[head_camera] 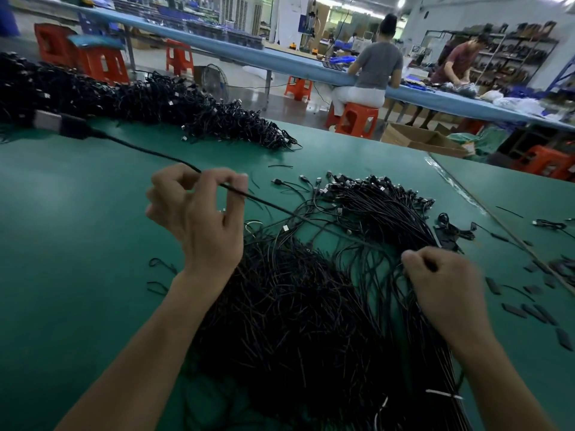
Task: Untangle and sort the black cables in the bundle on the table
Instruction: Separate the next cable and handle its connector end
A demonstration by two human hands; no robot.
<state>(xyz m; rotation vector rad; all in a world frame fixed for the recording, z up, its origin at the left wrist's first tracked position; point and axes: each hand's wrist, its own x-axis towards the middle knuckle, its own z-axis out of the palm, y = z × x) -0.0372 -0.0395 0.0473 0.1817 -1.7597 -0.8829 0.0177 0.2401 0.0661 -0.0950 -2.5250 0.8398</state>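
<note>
Sorting looks barely begun: the tangled bundle of thin black cables (pixel 295 306) sprawls, mostly unsorted, on the near green tabletop (pixel 77 244). The left grip (pixel 199 213) pinches one taut black cable (pixel 146 151) running far left; the right grip (pixel 441 284) clasps strands at the bundle's right edge.

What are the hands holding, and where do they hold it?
The left hand pinches one black cable partway along its length. The right hand grips strands in the bundle.

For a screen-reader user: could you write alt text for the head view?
A person's left hand pinches one black cable, held taut above a tangled bundle on a green table, while the right hand grips the bundle. Another cable pile lies behind.
</note>
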